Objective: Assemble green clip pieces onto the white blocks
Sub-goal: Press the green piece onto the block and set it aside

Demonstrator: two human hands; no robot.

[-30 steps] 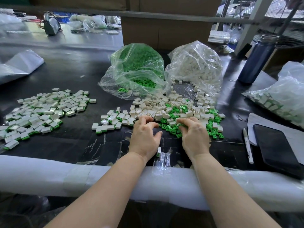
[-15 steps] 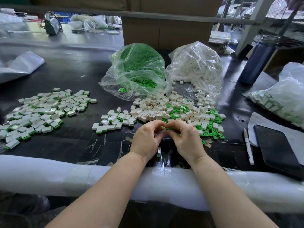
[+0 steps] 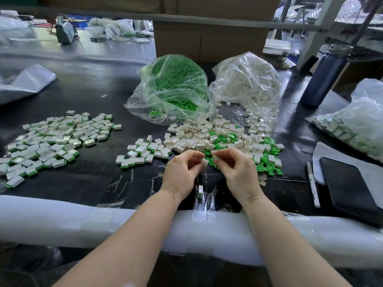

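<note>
At the far left a crumpled white plastic sheet (image 3: 24,83) lies on the dark surface (image 3: 87,94). In front of it, near the left edge, spreads a wide pile of finished blocks (image 3: 51,139), white pieces with a green strip showing along one side. A smaller group of finished blocks (image 3: 145,152) lies further in, just left of the hands.

Behind that group sits a clear bag of green clips (image 3: 172,88), its mouth open toward the person, and just beside it on the right a clear bag of white blocks (image 3: 246,85). From both bags a loose heap spills forward: bare white blocks (image 3: 207,135) in the middle and loose green clips (image 3: 267,162) mixed in, thicker toward the right.

Both hands are raised just above the near edge of that heap, forearms crossing a white foam-padded rail (image 3: 62,220) at the surface's front edge. The left hand (image 3: 182,175) has its fingers curled and pinches a small white block (image 3: 205,161) at its fingertips. The right hand (image 3: 238,172) is curled too, its thumb and forefinger meeting just beside the block; what they pinch is too small to tell. One finished block (image 3: 200,191) lies between the wrists.

To the right lie a white pen (image 3: 313,184), a dark tablet (image 3: 352,187) on a sheet of paper (image 3: 339,154), another bag of finished blocks (image 3: 356,123), and behind them a dark blue bottle (image 3: 325,75).
</note>
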